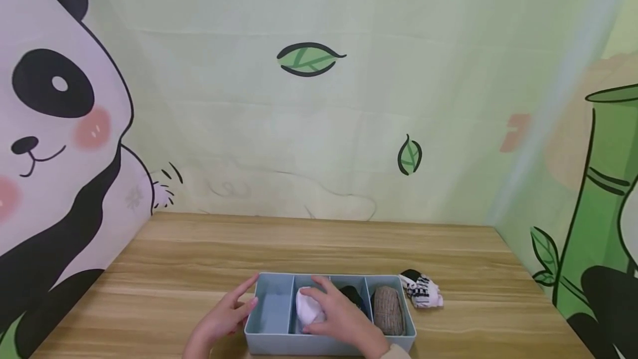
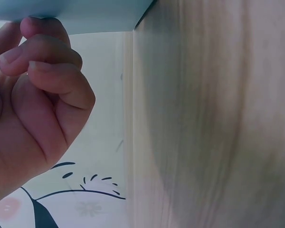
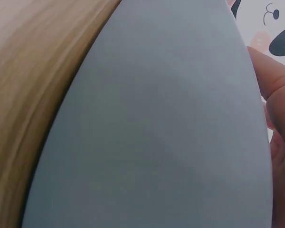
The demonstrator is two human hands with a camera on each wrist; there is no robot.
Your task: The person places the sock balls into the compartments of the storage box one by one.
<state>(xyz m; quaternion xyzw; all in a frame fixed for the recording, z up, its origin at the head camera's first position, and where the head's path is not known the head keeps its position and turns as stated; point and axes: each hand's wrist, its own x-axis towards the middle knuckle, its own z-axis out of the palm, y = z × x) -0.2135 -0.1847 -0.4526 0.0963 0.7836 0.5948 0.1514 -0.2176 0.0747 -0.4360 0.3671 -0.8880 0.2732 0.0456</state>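
Note:
A grey-blue box [image 1: 304,343] with several compartments stands at the table's front. My right hand [image 1: 344,314] reaches into its second compartment from the left and holds a white rolled sock [image 1: 307,310] between thumb and fingers. At the box's left side is my left hand [image 1: 224,314], its thumb and index finger touching the wall near the rim. In the left wrist view the other fingers [image 2: 61,78] are bent beneath the box edge. The right wrist view shows mostly the box's outer front wall [image 3: 156,118], with part of the right hand behind it.
A black bundle [image 1: 353,295] sits in the third compartment, partly behind the right hand. The rightmost compartment holds a brown knitted roll [image 1: 387,310]. A black-and-white patterned sock bundle [image 1: 423,291] lies on the wooden table [image 1: 199,248] beside the box. A printed cloth backdrop [image 1: 224,115] rises behind.

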